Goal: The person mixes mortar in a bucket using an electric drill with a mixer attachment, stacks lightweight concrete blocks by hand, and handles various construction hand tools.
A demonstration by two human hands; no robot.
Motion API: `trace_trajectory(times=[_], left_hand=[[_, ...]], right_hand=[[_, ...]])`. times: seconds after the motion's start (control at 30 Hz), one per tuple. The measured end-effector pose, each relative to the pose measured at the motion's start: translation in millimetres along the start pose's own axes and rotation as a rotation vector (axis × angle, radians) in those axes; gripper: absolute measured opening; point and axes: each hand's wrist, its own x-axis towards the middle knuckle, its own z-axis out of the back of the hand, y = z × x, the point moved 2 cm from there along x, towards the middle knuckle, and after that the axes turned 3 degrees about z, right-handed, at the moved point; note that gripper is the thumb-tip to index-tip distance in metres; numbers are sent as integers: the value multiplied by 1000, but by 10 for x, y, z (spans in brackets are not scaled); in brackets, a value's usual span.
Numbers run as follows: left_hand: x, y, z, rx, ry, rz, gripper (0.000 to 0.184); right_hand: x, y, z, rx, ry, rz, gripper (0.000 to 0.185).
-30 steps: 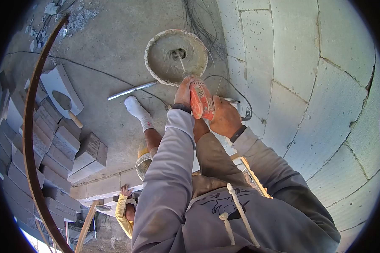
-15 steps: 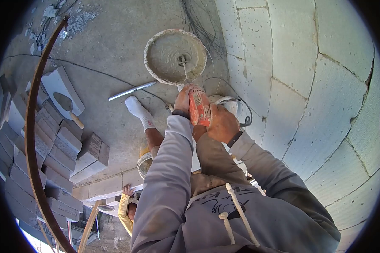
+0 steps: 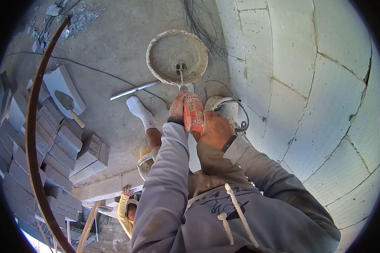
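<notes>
A red power drill [image 3: 193, 110] is held between both hands in front of my body. My left hand [image 3: 177, 107] is wrapped round its left side, and my right hand [image 3: 217, 130] grips it from the right. From the drill a metal mixing rod [image 3: 181, 76] reaches into a round, crusted tub [image 3: 151, 63] of wet grey mortar [image 3: 169, 49]. The rod's head sits near the tub's lower edge, partly sunk in the mix, with ripples around it.
A block wall [image 3: 291, 88] rises on the right. Stacked blocks [image 3: 57, 147] and a trowel [image 3: 66, 102] are at left, behind a curved rusty bar [image 3: 31, 126]. A metal straightedge [image 3: 134, 90], cables and a bucket [image 3: 228, 110] lie nearby. Another person's yellow sleeve [image 3: 123, 211] shows below.
Both hands and the drill have moved down and slightly left, towards my body. The mixing head has shifted from the tub's middle to its near side. More of the bucket on the right shows.
</notes>
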Motion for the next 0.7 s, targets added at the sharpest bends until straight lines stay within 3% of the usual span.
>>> trace_trajectory(times=[0.3,0.43,0.6,0.7], left_hand=[[-154,-128,98,-49,-52,14,23],[-167,-131,121,-11,-34,-15,30],[-327,-199,-59,114,-89,-133,30],[-220,-158,17,52,-34,-78,28]], right_hand=[[34,159,-112,-17,43,18,39],[29,221,-86,-22,49,14,39],[56,162,-109,-43,31,28,37],[55,155,-101,-55,31,34,36]])
